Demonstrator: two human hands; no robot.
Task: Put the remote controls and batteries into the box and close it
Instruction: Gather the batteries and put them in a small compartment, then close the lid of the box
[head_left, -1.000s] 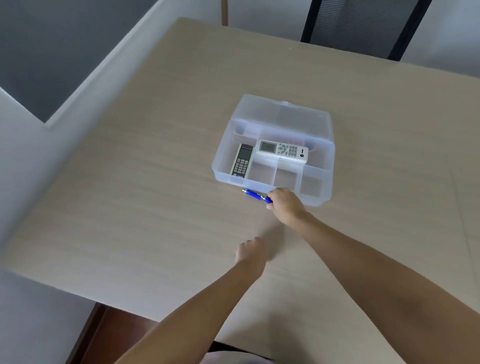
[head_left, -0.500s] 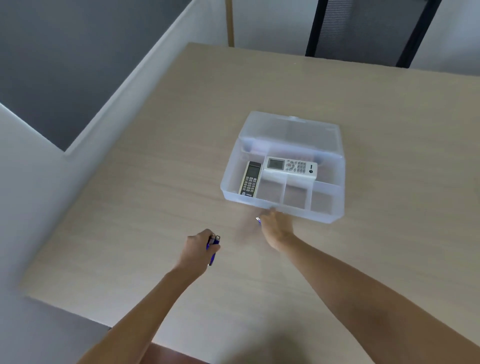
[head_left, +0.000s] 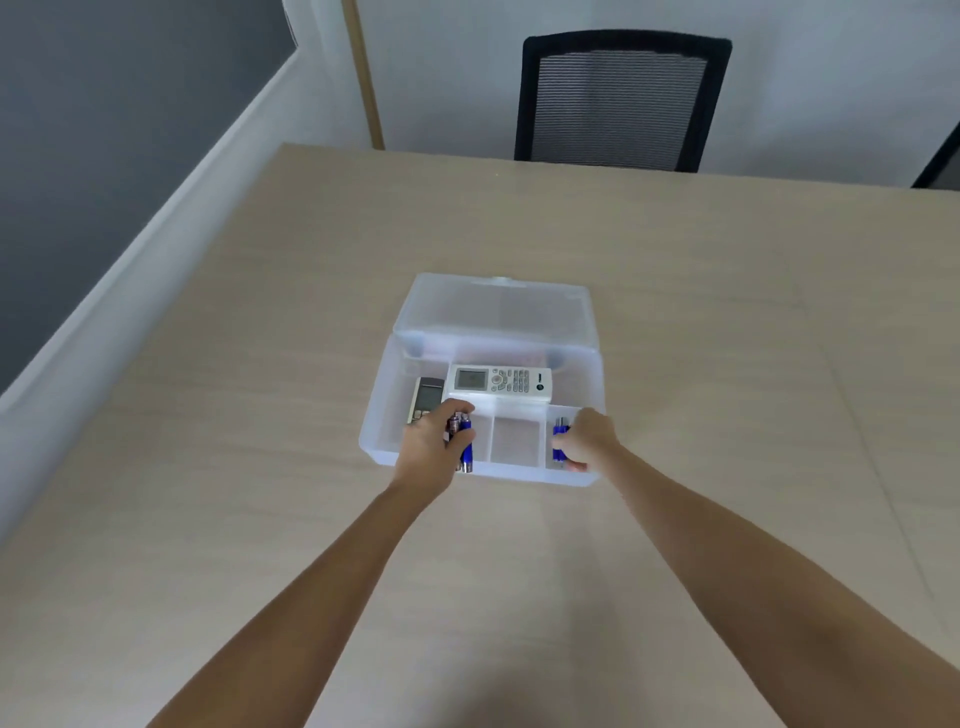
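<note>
A translucent plastic box (head_left: 382, 410) sits mid-table with its lid (head_left: 493, 312) tilted open at the back. A white remote (head_left: 500, 383) lies across its rear section, and a dark remote (head_left: 427, 397) lies lengthwise at the left, partly hidden by my left hand. My left hand (head_left: 428, 447) holds blue batteries (head_left: 465, 441) over the small front-left compartment. My right hand (head_left: 589, 439) holds blue batteries (head_left: 560, 441) in the front-right compartment. The middle front compartment (head_left: 517, 439) holds nothing.
The box stands on a light wooden table (head_left: 260, 415). A black mesh-backed chair (head_left: 621, 98) stands behind the far edge. A grey and white wall (head_left: 130, 182) runs along the table's left side.
Both hands rose from the table in front of the box, each carrying blue batteries, and now reach into the front compartments. The camera tilted up, showing the chair.
</note>
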